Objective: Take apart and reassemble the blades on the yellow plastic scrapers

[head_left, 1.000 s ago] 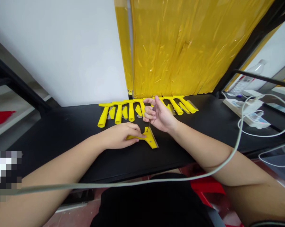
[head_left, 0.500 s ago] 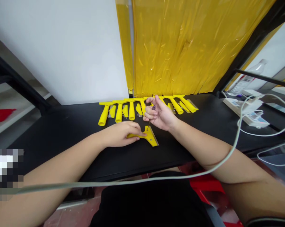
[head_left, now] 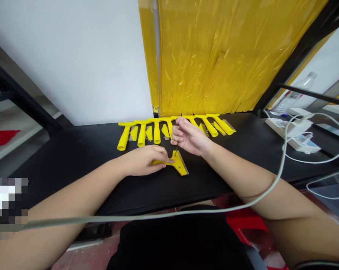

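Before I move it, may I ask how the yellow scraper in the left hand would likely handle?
The yellow scraper is probably stiff, given its straight edges; likely light, since it looks plastic; unlikely to roll, being broad and flat at one end.

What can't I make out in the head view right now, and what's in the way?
All in the head view:
Grip end of the thin tool: hidden by the curled fingers of the right hand.
Much of the handle of the yellow scraper: covered by the left hand.
Part of the row of yellow handles: behind the right hand.
Print on the bottle: too small and blurred.
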Tool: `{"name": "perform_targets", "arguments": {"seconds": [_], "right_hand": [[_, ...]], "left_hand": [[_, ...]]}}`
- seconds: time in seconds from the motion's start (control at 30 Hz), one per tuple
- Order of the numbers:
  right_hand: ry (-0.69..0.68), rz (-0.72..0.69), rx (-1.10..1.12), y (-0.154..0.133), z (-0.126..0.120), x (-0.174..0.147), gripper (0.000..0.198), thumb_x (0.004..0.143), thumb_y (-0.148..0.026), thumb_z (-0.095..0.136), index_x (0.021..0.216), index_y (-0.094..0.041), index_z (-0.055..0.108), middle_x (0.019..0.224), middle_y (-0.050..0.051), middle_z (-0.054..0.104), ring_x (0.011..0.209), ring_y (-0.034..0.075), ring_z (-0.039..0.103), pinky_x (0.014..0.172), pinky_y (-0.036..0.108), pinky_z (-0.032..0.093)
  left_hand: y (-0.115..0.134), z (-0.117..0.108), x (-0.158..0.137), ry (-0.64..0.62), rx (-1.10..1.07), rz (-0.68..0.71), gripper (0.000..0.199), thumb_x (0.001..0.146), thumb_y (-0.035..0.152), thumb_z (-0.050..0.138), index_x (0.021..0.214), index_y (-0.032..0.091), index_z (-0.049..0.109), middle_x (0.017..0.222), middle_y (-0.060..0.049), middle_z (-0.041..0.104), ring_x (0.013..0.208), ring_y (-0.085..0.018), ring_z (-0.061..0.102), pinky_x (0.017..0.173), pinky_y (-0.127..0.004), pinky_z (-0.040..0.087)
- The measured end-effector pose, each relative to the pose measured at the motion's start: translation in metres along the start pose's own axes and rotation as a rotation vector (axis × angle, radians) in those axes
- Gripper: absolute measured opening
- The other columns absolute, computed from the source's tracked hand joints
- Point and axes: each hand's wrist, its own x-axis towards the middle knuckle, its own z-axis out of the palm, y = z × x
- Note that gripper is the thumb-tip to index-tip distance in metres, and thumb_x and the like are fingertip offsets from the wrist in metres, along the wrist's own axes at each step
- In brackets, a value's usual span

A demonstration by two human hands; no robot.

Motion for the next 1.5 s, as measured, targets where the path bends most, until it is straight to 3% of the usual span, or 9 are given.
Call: {"name": "perform_targets", "arguments": {"seconds": [0.17,0.37,0.6,0.8,0.93,1.03,1.27,1.43,1.5], "right_hand": [[0.063,0.002,-0.049,0.0005,-0.0023,0.0017,0.019,0.103,-0.029,0.064,0.088,-0.02,0.059,0.085,-0.001,0.062,0.077,0.013,0.06,0.075,0.029,0.056],[-0.057,0.051,-0.015,0.0,-0.0008,-0.0014,0.024,0.107,-0.045,0.058,0.098,-0.023,0.061,0.053,-0.013,0.032,0.046,0.008,0.028,0.066,0.026,0.05],[0.048,0.039,-0.048,-0.0033,0.0006,0.0001,0.025,0.103,-0.035,0.065,0.085,-0.021,0.055,0.082,-0.001,0.062,0.073,0.013,0.059,0.075,0.029,0.055],[-0.002,0.066,-0.042,-0.0021,0.0044,-0.0028,0.022,0.107,-0.045,0.06,0.098,-0.025,0.057,0.061,-0.01,0.04,0.051,0.009,0.034,0.062,0.024,0.047],[-0.03,0.015,-0.047,-0.0011,0.0029,-0.0043,0.025,0.095,-0.03,0.078,0.089,-0.023,0.054,0.079,-0.005,0.057,0.069,0.011,0.053,0.071,0.026,0.052],[0.004,0.002,-0.066,-0.0016,0.0003,-0.0026,0.019,0.098,-0.029,0.072,0.087,-0.02,0.059,0.09,0.0,0.063,0.082,0.014,0.061,0.076,0.03,0.056],[-0.067,0.139,-0.083,-0.0018,0.0017,-0.0054,0.028,0.106,-0.051,0.057,0.099,-0.025,0.061,0.054,-0.012,0.029,0.049,0.01,0.03,0.066,0.026,0.05],[-0.016,0.045,-0.066,-0.0018,0.0028,-0.0041,0.026,0.101,-0.038,0.069,0.087,-0.023,0.053,0.079,-0.004,0.057,0.069,0.012,0.053,0.07,0.027,0.05],[0.014,0.063,-0.086,-0.0018,0.0024,-0.0023,0.032,0.105,-0.04,0.062,0.081,-0.021,0.054,0.075,-0.003,0.057,0.067,0.012,0.052,0.068,0.028,0.05]], "left_hand": [[-0.0002,0.0001,-0.0004,-0.001,-0.002,-0.005,0.037,0.101,0.02,0.06,0.133,0.029,0.076,0.114,-0.006,0.074,0.104,-0.019,0.07,0.095,-0.029,0.053],[-0.0015,0.0005,-0.0007,-0.003,-0.005,-0.01,0.037,0.101,0.02,0.06,0.133,0.03,0.076,0.114,-0.006,0.074,0.105,-0.018,0.069,0.095,-0.028,0.053],[-0.0016,-0.0001,-0.0003,-0.007,-0.002,-0.006,0.037,0.101,0.02,0.061,0.133,0.03,0.076,0.115,-0.006,0.074,0.106,-0.019,0.07,0.096,-0.028,0.054],[-0.0023,0.0003,-0.001,0.004,-0.006,0.002,0.037,0.1,0.019,0.062,0.133,0.03,0.076,0.113,-0.006,0.074,0.105,-0.018,0.07,0.093,-0.026,0.054],[-0.0012,-0.0002,-0.0007,0.004,0.003,-0.002,0.037,0.1,0.018,0.063,0.133,0.03,0.076,0.112,-0.006,0.074,0.104,-0.017,0.07,0.092,-0.024,0.054],[-0.0015,-0.0003,-0.001,0.0,0.005,-0.002,0.038,0.1,0.018,0.063,0.133,0.031,0.076,0.114,-0.005,0.074,0.105,-0.017,0.07,0.094,-0.025,0.054],[-0.0037,0.0011,-0.0025,-0.01,0.005,-0.009,0.037,0.101,0.02,0.061,0.133,0.03,0.076,0.116,-0.006,0.075,0.108,-0.019,0.069,0.095,-0.028,0.054],[-0.0021,-0.0002,-0.0018,0.006,0.006,-0.001,0.038,0.1,0.019,0.063,0.133,0.031,0.076,0.112,-0.006,0.075,0.104,-0.018,0.07,0.093,-0.027,0.054],[-0.0023,-0.0002,-0.0019,0.009,0.01,0.002,0.037,0.1,0.019,0.063,0.133,0.031,0.076,0.112,-0.006,0.075,0.104,-0.018,0.07,0.093,-0.027,0.054]]}}
